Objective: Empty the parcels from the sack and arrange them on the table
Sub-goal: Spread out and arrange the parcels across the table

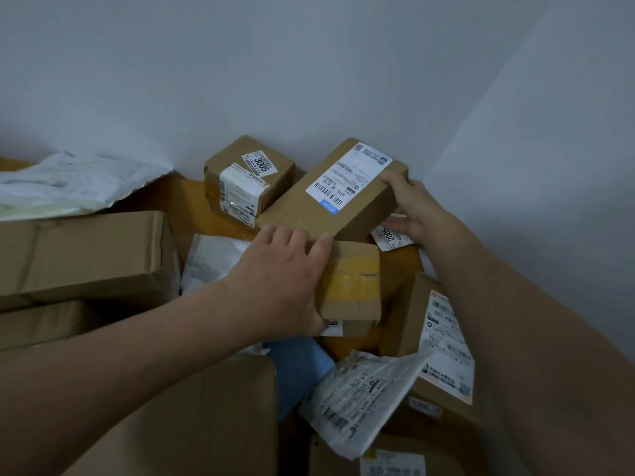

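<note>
Your right hand (414, 209) pinches the far end of the labelled flat box (330, 197), fingers on top, thumb beneath; your left hand (281, 269) curls over its near edge, likely steadying it above the yellow-taped box (354, 283) on the crowded table (192, 201)

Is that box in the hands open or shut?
Shut. The labelled cardboard box shows a flat, unbroken top with no flap lifted, while the left hand and right hand grip its ends.
</note>
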